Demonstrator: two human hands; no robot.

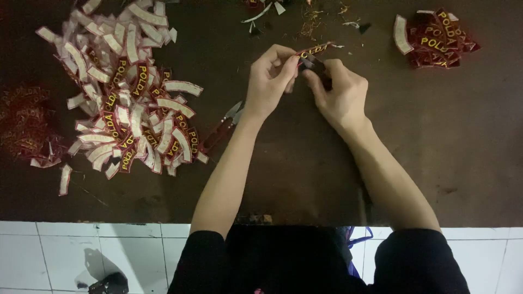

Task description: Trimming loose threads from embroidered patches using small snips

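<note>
I am holding one curved red patch [314,50] with yellow letters up above the dark brown table [305,163]. My left hand [269,79] is pinching the left end of the patch between my thumb and my first fingers, so that hand is closed on it. My right hand [342,92] is sitting just beside it, with its fingers curled in close under the patch. Something small and dark [318,68] is sticking out between my right fingers. I cannot tell what it is, and I cannot tell if that hand is gripping the patch too.

A big heap of patches [128,92] is lying on the table to my left. Many of them are lying face down, so I am seeing their white backs. Others are showing red with yellow letters. A small pair of snips with red handles [224,126] is lying just beside that heap, close to my left wrist, and I am not touching it.

A small pile of red patches [436,38] is lying at the far right of the table, well apart from my hands. Little bits of thread and scraps [305,16] are lying at the far edge. White floor tiles [71,256] are showing below the table.
</note>
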